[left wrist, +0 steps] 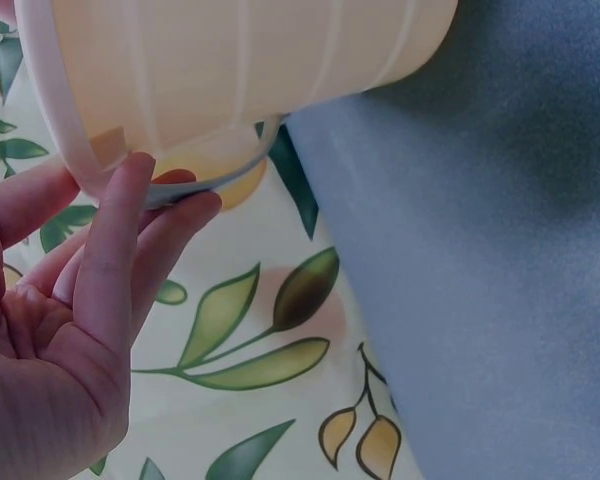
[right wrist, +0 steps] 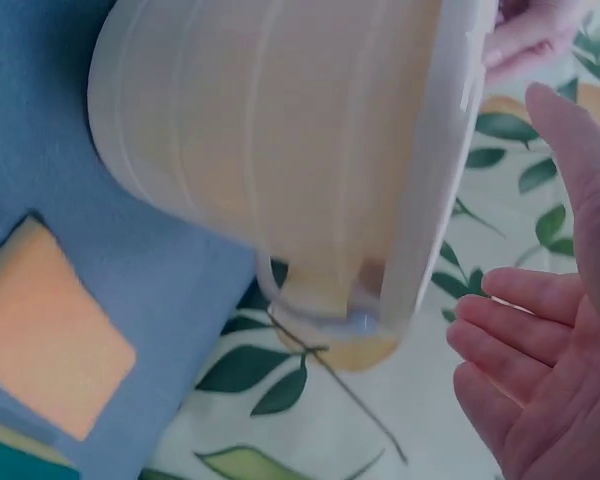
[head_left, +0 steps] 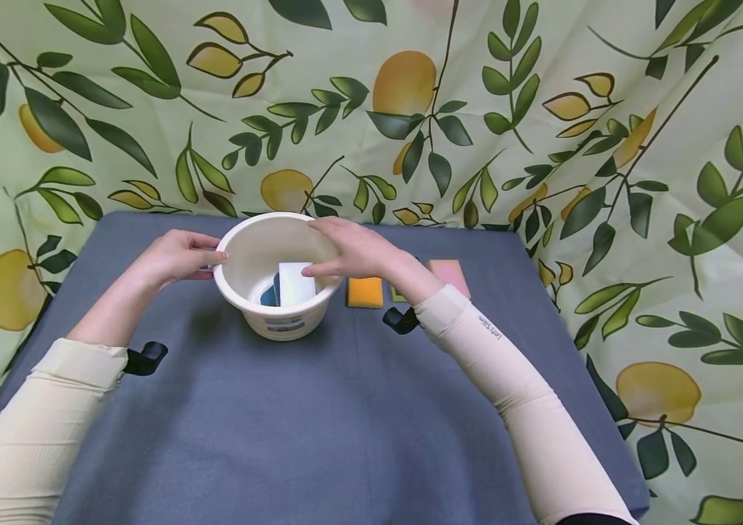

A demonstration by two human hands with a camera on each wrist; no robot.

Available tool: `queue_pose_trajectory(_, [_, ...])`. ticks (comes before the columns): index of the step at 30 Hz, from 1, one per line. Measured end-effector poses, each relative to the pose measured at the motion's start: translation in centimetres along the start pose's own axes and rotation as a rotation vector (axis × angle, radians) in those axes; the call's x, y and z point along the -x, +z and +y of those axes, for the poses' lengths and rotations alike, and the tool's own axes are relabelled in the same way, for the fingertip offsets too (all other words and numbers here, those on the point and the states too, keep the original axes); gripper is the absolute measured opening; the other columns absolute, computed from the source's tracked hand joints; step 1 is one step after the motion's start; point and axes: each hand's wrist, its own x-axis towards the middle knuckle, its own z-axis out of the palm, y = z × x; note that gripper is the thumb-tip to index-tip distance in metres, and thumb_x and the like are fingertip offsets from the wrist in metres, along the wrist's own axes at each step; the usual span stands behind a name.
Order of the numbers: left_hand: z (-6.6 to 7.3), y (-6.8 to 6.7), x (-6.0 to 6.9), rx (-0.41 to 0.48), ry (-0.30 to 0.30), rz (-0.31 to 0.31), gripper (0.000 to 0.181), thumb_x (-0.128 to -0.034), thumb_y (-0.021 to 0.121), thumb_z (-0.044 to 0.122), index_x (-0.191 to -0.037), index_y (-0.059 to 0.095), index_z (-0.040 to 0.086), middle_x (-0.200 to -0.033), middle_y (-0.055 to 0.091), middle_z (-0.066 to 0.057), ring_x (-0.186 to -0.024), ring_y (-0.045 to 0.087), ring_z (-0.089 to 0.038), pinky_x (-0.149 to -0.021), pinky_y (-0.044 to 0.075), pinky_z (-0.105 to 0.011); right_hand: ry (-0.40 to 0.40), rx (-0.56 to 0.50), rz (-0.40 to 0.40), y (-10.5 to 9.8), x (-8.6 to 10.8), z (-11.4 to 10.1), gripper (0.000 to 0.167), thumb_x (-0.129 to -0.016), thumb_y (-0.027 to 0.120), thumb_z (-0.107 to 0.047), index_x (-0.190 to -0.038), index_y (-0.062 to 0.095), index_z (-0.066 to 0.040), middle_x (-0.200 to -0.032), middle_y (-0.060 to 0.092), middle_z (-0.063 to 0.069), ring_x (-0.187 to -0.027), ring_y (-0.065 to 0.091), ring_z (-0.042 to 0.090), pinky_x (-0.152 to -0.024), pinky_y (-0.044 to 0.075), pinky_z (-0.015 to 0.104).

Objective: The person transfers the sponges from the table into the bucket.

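Note:
A cream-white tub [head_left: 259,319] stands on the table with a white block [head_left: 295,286] and a blue piece [head_left: 270,294] inside. At its left side my left hand [head_left: 177,259] grips the rim; in the left wrist view the fingers of that hand [left wrist: 100,280] hold the tub [left wrist: 230,70] by its rim and thin handle. Over the right rim reaches my right hand [head_left: 358,251], fingers extended. The right wrist view has this hand [right wrist: 555,370] spread beside the tub [right wrist: 250,120], holding nothing.
Right of the tub lie an orange sponge [head_left: 365,293], a green piece [head_left: 397,295] partly behind my right forearm, and a pink sponge [head_left: 450,273]. A blue-grey cloth covers the table [head_left: 279,430]. Behind it hangs a leaf-and-fruit patterned curtain [head_left: 319,44].

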Motion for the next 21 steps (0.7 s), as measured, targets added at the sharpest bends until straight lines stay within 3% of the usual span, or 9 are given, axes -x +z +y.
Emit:
queue_pose_trajectory(4, [-0.1,0.1,-0.1,-0.002,-0.002,0.001,0.059,-0.0975,0.061,0.022,-0.142,0.04,-0.012,-0.135,0.048,-0.032,-0.088,0.063,-0.011,-0.08,0.059,-0.029,0.033,-0.019,0.06,-0.9,1.5,1.4,0.085,-0.085,0.069,-0.055,-0.149,0.038,-0.009,-0.149,0.042,0.008,-0.135,0.039,0.023,-0.111,0.036,0.038])
queue_pose_trajectory(12, [0.1,0.0,0.1,-0.024,-0.013,0.0,0.061,-0.0978,0.06,0.025,-0.142,0.04,-0.01,-0.136,0.046,-0.031,-0.096,0.063,-0.02,-0.083,0.058,-0.033,0.172,-0.053,0.065,-1.9,4.4,4.7,0.086,-0.085,0.068,-0.055,-0.152,0.034,-0.013,-0.152,0.038,0.007,-0.138,0.035,0.024,-0.114,0.032,0.044])
queue_pose_trajectory(21, [0.2,0.1,0.2,-0.023,-0.009,-0.004,0.061,-0.0981,0.06,0.024,-0.143,0.038,-0.011,-0.137,0.045,-0.032,-0.095,0.063,-0.019,-0.084,0.057,-0.034,0.206,-0.053,0.107,-1.4,6.9,7.4,0.085,-0.087,0.069,-0.049,-0.151,0.034,-0.006,-0.152,0.037,0.012,-0.137,0.036,0.028,-0.114,0.031,0.046])
